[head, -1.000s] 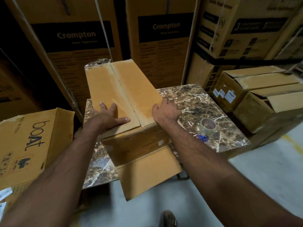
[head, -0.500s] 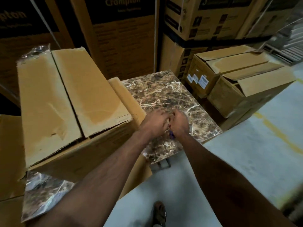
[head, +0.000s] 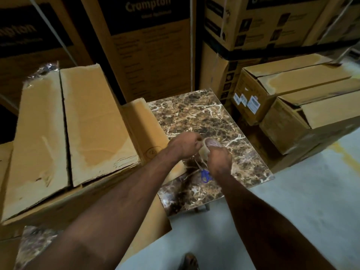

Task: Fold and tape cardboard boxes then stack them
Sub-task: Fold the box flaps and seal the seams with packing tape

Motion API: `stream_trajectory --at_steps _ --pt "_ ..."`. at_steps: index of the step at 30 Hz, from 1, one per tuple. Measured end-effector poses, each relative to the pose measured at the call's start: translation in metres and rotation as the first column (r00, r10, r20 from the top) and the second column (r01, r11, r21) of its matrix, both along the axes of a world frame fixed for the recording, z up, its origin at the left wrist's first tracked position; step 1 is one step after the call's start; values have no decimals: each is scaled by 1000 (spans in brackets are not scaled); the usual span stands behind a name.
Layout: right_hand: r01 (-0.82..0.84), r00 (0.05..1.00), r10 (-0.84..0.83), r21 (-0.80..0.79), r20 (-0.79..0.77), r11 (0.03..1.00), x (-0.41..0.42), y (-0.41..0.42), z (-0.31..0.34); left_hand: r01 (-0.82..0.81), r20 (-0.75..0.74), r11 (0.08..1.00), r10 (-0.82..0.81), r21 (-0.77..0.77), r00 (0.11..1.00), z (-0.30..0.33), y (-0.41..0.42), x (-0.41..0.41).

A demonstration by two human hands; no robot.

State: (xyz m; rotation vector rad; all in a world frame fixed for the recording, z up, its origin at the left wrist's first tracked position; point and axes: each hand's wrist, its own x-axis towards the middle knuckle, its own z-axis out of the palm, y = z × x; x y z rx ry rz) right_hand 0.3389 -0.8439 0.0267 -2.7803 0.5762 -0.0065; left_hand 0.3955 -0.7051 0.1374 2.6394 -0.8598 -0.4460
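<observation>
Folding box: sitting at the left on the table, the tall brown cardboard box (head: 78, 129) has its two top flaps down but untaped — the seam between them could spring open while nobody holds it.
Loose flap: a side flap (head: 144, 131) juts right, near the hands; an elbow may knock it.
Left hand: the left hand (head: 182, 145) is curled, seemingly pinching the loose tape end; a slip would let the end stick back onto the roll.
Tape roll: the clear plastic tape roll (head: 211, 144), held above the marble-patterned brown table top (head: 194, 112), may twist and crease its strip.
Right hand: the right hand (head: 219, 159) is clamped on the roll from below.
Scissors: the blue-handled scissors (head: 204, 175) lie under the hands, near the edge — a stray tug could sweep them off.
Stack: two folded cardboard boxes (head: 303, 98) wait at the far right.
</observation>
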Motion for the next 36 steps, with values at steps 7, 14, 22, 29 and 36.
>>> stream_trajectory --at_steps 7,14,22,29,36 --pt "-220 905 128 189 407 957 66 49 98 -257 200 893 346 -369 917 89 44 42" --pt "-528 756 208 391 620 753 111 150 184 -586 95 672 690 -453 717 142 176 84" --pt "-656 677 286 379 678 652 144 290 216 -822 31 413 899 -392 437 142 339 116" --pt "-632 679 363 256 638 731 200 380 199 -864 117 430 903 -262 414 106 423 199" --pt "-638 656 452 123 604 760 219 413 162 -803 185 548 836 -235 517 85 454 285"
